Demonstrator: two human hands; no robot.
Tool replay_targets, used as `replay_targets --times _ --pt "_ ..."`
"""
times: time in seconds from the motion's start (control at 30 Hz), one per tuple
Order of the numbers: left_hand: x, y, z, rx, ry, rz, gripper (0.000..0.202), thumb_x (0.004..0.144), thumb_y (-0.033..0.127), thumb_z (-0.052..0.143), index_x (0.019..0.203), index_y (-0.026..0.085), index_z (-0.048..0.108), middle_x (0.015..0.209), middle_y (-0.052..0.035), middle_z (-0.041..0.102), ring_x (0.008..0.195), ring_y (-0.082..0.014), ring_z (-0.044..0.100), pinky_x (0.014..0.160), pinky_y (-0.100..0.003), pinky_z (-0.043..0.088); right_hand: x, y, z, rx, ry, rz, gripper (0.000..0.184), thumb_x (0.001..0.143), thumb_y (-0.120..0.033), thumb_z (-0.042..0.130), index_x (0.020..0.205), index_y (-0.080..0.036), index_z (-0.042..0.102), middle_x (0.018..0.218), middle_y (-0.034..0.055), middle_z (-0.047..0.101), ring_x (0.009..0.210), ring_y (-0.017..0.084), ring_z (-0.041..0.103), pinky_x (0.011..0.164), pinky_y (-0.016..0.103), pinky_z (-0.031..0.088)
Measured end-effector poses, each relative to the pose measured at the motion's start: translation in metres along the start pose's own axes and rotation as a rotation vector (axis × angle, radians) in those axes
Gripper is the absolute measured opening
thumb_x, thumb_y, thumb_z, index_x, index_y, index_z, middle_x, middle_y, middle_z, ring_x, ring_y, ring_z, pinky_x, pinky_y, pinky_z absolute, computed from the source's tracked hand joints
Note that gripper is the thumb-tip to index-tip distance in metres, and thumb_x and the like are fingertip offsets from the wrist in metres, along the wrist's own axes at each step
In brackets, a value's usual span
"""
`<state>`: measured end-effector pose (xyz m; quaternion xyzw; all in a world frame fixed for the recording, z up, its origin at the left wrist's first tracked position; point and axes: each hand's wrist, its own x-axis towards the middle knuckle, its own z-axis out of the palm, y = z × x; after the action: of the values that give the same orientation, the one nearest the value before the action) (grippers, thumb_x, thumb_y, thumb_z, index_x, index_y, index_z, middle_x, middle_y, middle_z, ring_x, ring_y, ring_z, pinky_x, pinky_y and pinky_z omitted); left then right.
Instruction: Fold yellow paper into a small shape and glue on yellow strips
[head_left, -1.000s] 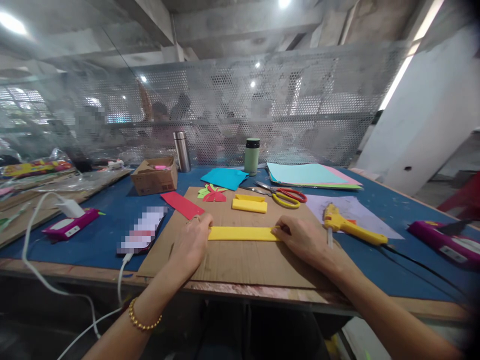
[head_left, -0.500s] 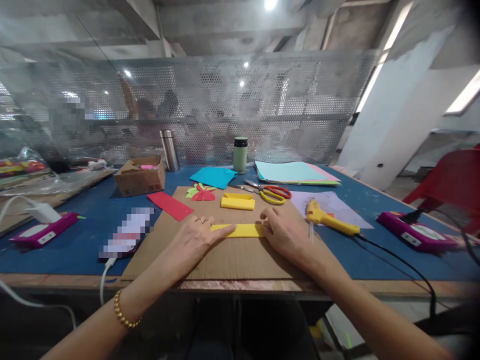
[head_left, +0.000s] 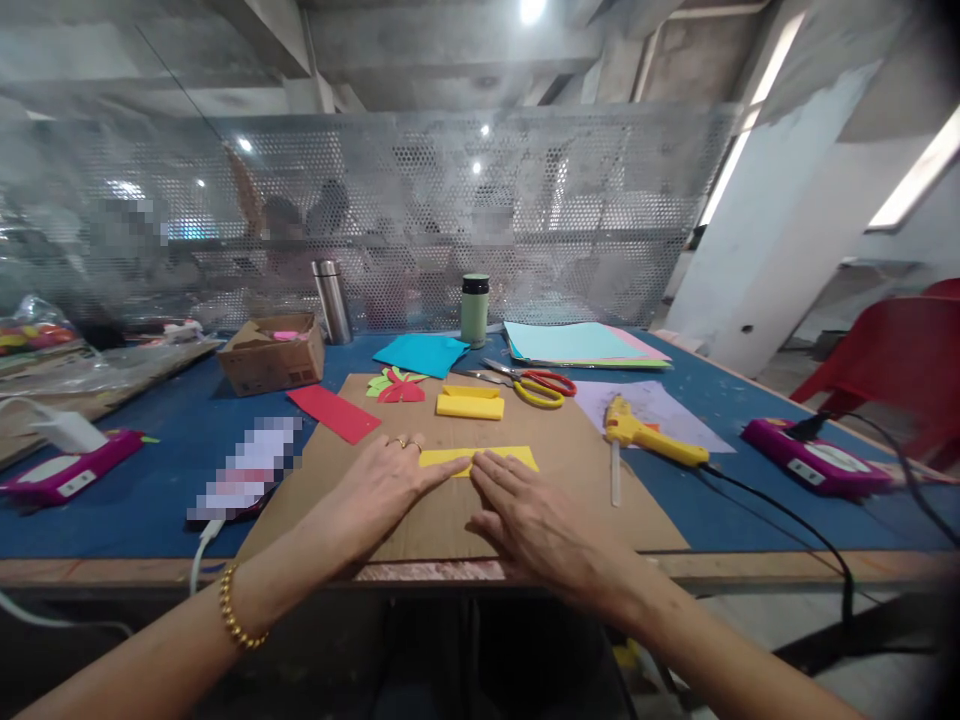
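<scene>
A folded yellow paper strip (head_left: 525, 460) lies on a brown cardboard sheet (head_left: 405, 530) in front of me. My left hand (head_left: 379, 475) rests at the strip's left end, thumb stretched along it and the fingertips partly hidden. On the strip's middle, the fingers of my right hand (head_left: 525, 505) lie flat, close to the left thumb. Farther back on the cardboard are another folded yellow paper piece (head_left: 470, 406), red and green paper cut-outs (head_left: 401, 387) and a red paper strip (head_left: 335, 413) overlapping the left edge.
Scissors (head_left: 544, 390) lie behind the yellow piece. To the right is a yellow glue gun (head_left: 652, 440) with a cord, and a purple power strip (head_left: 814, 460). A phone (head_left: 247, 465) lies left. Behind stand a carton (head_left: 274, 358), a steel flask (head_left: 332, 303) and a green bottle (head_left: 475, 312).
My right hand has moved left from the strip's right end to its middle, its fingers now straightened and flat. That end is uncovered. My left hand stays on the strip.
</scene>
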<state>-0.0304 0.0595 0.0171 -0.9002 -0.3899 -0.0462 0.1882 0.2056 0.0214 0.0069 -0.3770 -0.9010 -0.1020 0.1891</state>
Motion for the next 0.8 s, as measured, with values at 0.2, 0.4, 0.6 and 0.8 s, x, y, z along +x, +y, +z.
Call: replay_targets --times 0.2,0.4,0.6,0.8 --pt "0.001 0.003 -0.013 0.008 -0.060 -0.005 0.066 0.101 0.012 0.041 0.156 0.046 0.031 0.116 -0.0107 0.061 0.106 -0.0269 0.060 0.091 -0.039 0.043 -0.036 0.029 -0.013 -0.111 0.008 0.110 0.034 0.103 -0.037 0.047 0.117 -0.011 0.064 0.124 0.0206 0.068 0.118 0.033 0.063 0.103 0.053 0.051" --pt "0.000 0.001 -0.015 0.040 -0.060 0.022 0.064 0.102 0.010 0.037 0.155 0.046 0.033 0.121 -0.0112 0.061 0.104 -0.0259 0.060 0.089 -0.039 0.044 -0.024 0.030 -0.027 -0.224 0.067 0.159 0.030 0.103 -0.028 0.045 0.112 -0.010 0.067 0.121 0.0224 0.068 0.119 0.035 0.061 0.100 0.054 0.052" --pt "0.001 0.009 -0.012 0.071 -0.011 0.006 0.060 0.100 0.012 0.044 0.152 0.040 0.041 0.112 -0.0111 0.064 0.100 -0.0273 0.062 0.086 -0.040 0.046 -0.006 0.013 -0.005 0.017 0.021 0.007 0.034 0.100 -0.027 0.051 0.124 -0.007 0.063 0.130 0.0229 0.066 0.126 0.033 0.060 0.104 0.052 0.054" --pt "0.029 0.058 -0.022 -0.077 -0.082 -0.118 0.032 0.091 0.002 0.044 0.108 0.010 0.069 0.106 -0.0196 0.069 0.099 -0.0294 0.066 0.086 -0.041 0.050 -0.013 0.016 0.009 0.014 0.106 0.003 0.037 0.102 -0.026 0.044 0.126 -0.004 0.063 0.131 0.0253 0.066 0.126 0.035 0.062 0.105 0.054 0.053"
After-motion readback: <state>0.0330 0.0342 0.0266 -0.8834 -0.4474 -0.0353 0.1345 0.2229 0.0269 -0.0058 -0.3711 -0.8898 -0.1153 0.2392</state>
